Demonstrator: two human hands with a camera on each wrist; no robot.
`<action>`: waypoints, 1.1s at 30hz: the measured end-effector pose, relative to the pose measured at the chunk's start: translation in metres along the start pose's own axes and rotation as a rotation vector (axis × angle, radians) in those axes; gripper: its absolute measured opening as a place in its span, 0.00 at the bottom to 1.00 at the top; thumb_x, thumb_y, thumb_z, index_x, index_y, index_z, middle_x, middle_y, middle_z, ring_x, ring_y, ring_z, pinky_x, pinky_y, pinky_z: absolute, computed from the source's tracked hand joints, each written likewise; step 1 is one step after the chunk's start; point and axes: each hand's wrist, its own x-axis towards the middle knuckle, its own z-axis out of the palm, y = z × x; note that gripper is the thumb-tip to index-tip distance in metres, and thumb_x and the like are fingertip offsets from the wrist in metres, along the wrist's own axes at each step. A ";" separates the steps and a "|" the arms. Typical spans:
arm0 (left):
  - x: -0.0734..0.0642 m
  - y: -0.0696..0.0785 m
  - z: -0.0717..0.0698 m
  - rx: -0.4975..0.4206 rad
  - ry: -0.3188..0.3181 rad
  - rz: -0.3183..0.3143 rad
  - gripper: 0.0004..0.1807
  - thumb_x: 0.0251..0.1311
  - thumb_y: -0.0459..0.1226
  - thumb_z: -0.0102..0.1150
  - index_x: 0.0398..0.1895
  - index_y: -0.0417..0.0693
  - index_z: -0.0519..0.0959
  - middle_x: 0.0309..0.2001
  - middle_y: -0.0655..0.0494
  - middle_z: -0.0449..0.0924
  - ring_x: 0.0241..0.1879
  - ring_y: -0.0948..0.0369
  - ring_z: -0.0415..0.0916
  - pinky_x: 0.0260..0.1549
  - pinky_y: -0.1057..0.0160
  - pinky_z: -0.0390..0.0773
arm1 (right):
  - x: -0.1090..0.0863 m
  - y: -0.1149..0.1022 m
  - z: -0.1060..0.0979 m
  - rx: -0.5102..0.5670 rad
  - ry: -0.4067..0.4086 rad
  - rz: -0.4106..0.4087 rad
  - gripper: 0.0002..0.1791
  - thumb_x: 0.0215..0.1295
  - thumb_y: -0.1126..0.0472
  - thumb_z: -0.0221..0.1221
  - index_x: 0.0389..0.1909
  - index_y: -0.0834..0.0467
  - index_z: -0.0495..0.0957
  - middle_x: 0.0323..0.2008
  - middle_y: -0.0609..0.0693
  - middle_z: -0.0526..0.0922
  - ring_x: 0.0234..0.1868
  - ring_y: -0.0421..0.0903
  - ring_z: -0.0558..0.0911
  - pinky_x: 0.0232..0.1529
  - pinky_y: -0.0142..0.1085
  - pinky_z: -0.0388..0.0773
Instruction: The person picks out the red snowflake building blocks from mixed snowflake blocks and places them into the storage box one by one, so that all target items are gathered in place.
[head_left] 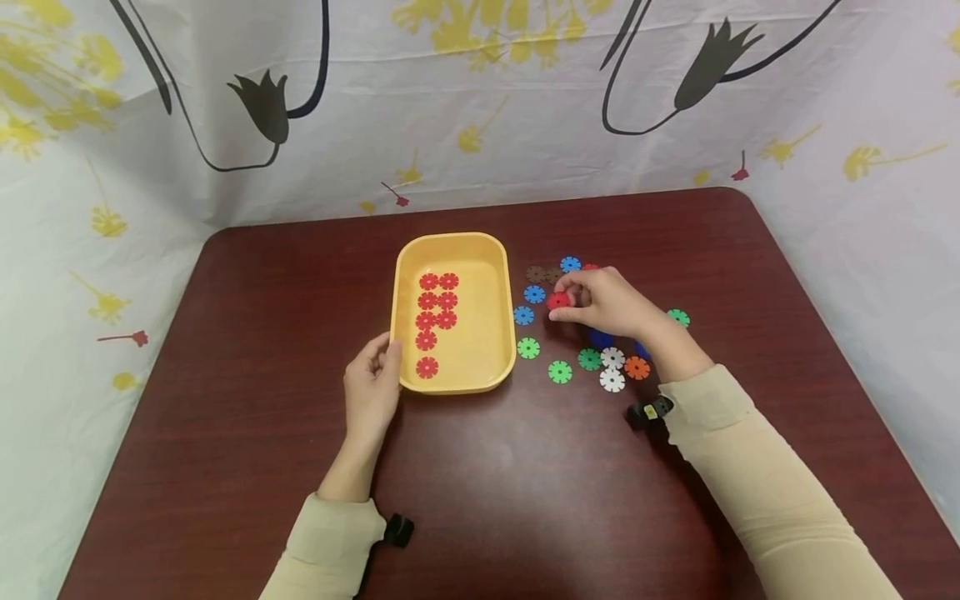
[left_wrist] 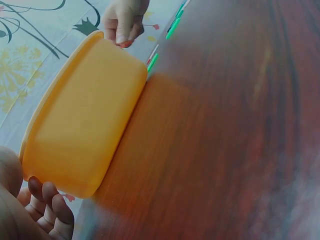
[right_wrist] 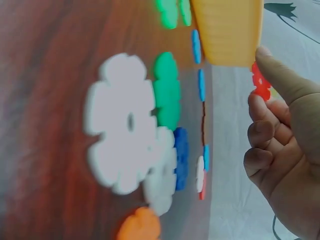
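Note:
A yellow tray point(head_left: 480, 350) stands on the table, with several red notched discs point(head_left: 427, 367) lying along its left half. My left hand point(head_left: 372, 387) grips the tray's left rim near the front corner, thumb over the edge; the left wrist view shows its fingers point(left_wrist: 62, 212) against the outer wall. Between thumb and fingertips, my right hand point(head_left: 611, 302) pinches a red notched disc point(head_left: 558, 301) just right of the tray. In the right wrist view, that red disc point(right_wrist: 260, 81) is held up off the table, in front of the tray's wall point(right_wrist: 227, 35).
Loose discs lie right of the tray: blue point(head_left: 534, 294), brown point(head_left: 536, 273), light green point(head_left: 559, 372), dark green point(head_left: 589, 359), white point(head_left: 612, 381) and orange point(head_left: 637, 367). Another red disc point(head_left: 591, 267) is partly behind the right hand. A patterned cloth point(head_left: 480, 117) hangs behind the table point(head_left: 285, 317).

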 end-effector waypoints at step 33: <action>0.000 0.000 0.000 0.007 0.002 0.010 0.20 0.72 0.45 0.59 0.58 0.41 0.82 0.20 0.56 0.70 0.17 0.67 0.63 0.16 0.71 0.63 | 0.039 -0.047 0.009 0.097 0.090 -0.139 0.19 0.58 0.55 0.74 0.45 0.62 0.83 0.31 0.49 0.81 0.27 0.44 0.74 0.30 0.35 0.74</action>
